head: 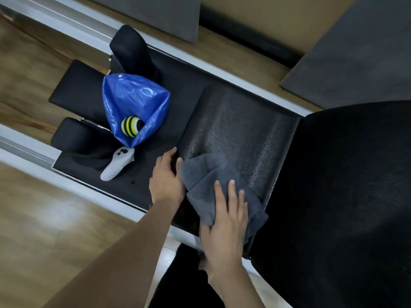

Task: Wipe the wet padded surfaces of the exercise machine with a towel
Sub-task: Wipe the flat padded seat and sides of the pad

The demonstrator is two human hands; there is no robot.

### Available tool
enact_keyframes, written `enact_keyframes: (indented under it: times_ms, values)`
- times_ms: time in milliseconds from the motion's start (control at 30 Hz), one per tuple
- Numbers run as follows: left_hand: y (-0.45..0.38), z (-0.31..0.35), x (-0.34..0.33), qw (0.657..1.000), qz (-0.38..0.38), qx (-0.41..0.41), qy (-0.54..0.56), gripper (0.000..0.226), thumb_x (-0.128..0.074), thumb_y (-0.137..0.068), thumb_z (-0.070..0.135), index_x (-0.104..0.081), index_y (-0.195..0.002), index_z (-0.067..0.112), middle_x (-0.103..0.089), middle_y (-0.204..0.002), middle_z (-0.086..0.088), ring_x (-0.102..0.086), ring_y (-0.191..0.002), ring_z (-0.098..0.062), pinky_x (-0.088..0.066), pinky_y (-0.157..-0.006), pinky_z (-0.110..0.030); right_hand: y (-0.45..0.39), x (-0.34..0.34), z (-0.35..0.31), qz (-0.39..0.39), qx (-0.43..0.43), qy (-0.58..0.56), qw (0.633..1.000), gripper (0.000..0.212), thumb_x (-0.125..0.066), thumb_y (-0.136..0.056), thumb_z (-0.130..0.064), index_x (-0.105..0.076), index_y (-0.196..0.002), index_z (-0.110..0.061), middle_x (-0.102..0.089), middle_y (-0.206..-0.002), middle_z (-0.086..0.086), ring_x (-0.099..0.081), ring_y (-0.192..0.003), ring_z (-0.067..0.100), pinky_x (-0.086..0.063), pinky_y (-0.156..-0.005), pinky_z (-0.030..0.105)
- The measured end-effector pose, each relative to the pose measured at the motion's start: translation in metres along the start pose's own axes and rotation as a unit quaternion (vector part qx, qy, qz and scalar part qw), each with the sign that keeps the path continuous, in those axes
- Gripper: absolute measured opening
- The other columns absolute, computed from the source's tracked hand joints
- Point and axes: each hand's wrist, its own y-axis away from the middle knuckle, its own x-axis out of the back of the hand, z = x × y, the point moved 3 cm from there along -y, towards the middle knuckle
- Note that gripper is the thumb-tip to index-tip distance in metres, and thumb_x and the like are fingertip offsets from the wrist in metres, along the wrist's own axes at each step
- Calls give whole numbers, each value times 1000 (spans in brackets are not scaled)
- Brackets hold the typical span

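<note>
Glossy light-brown wood-plank floor (pixel 44 230), soft light reflections; grey flat rectangular panels (pixel 355 63) lying at top; tan board (pixel 266 16) between them.

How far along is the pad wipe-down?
Early to midway, at a guess. In hand: the right hand presses the grey towel flat on the wet pad, while the left hand rests at the pad's edge. Left: droplets still bead across most of that pad beyond the towel. Nothing looks clearly finished; whether the dark pad to the right is wet or dry cannot be told.
</note>
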Motion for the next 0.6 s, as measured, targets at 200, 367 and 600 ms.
enact_keyframes:
  times_ms: [200, 367, 600]
  values:
    - [-2, 3, -1, 999, 12, -11, -30, 37, -41, -98, 41, -46, -135, 40, -51, -138, 10, -52, -125, -19, -42, -101, -45, -75, 11, 2, 79, -13, 9, 997, 77, -64, -83, -27, -29, -152, -27, -25, -161, 10, -17, -148, 39, -13, -120, 55]
    - [-1, 1, -2, 999, 9, -23, -20, 39, -42, -97, 42, -47, -135, 39, -51, -135, 10, -52, -123, -19, -42, -98, -45, -177, 40, -2, 156, -105, -20, 982, 70, -59, -87, -27, -32, -151, -25, -27, -161, 11, -19, -147, 41, -10, -121, 55]
    - [-2, 0, 0, 1000, -15, 4, 11, 39, -43, -96, 44, -47, -135, 42, -49, -137, 13, -52, -124, -18, -39, -102, -45, -120, 21, -26, 112, -39, -1, 993, 80, -59, -82, -14, -26, -153, -28, -17, -164, 5, -10, -149, 39, -9, -120, 57]
